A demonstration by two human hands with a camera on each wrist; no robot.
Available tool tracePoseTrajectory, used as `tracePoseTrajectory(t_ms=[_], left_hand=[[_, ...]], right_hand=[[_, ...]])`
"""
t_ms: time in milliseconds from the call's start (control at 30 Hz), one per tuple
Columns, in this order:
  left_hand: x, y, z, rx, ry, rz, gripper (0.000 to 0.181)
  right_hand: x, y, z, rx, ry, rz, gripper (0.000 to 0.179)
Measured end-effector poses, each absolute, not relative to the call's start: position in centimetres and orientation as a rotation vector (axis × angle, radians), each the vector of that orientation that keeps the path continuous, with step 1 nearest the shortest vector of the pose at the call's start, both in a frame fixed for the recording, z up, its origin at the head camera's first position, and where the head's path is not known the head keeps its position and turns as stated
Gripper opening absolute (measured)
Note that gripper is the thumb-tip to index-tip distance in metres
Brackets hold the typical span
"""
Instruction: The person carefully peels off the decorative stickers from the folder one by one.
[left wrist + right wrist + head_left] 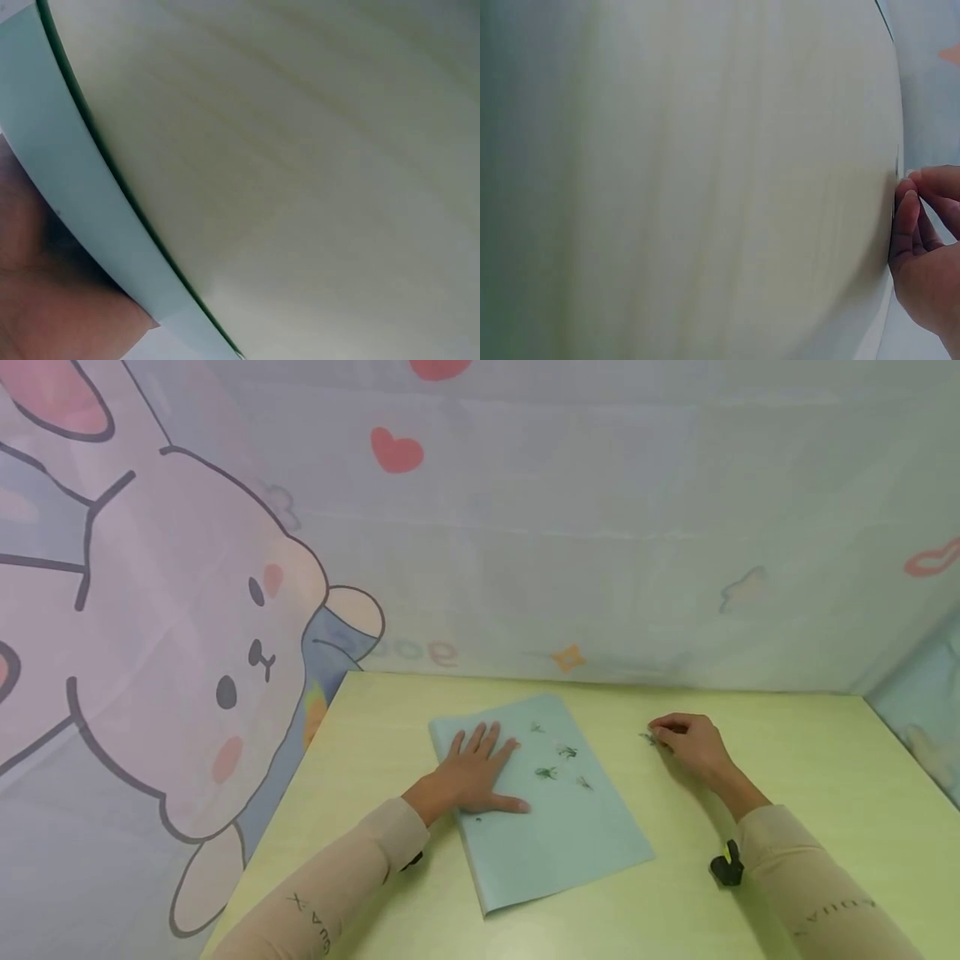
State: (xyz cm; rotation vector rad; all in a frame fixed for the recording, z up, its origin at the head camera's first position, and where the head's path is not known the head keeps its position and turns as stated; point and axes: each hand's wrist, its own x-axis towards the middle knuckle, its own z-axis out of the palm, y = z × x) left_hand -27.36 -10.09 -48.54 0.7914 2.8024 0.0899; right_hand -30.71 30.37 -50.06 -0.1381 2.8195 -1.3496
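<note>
My left hand lies flat with fingers spread on a light blue, booklet-like sheet. Several small green insect-shaped pieces are on that sheet, to the right of the fingers; whether they are stickers or loose figures I cannot tell. Off the sheet's right side, my right hand pinches a small dark piece at the tabletop between thumb and fingertips. Its exact kind is too small to make out. The right wrist view catches the same hand at its edge, fingertips together.
The pale yellow-green table reaches back to a hanging cloth printed with a rabbit and hearts. A small black object shows beside the right sleeve. The sheet's left edge stands slightly raised off the tabletop.
</note>
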Motion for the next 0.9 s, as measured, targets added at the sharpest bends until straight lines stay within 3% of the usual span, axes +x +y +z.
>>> tracePoseTrajectory(t_ms=[467, 900], left_hand=[[-27.4, -10.2, -48.5, 0.774, 2.808, 0.083, 0.113], [-28.6, -10.4, -49.0, 0.818, 2.829, -0.047, 0.122]], right_hand=[[-30.3, 29.4, -50.1, -0.09, 2.798, -1.513, 0.045], [-30.5, 25.5, -49.3, -0.3, 2.745, -1.514, 0.037]])
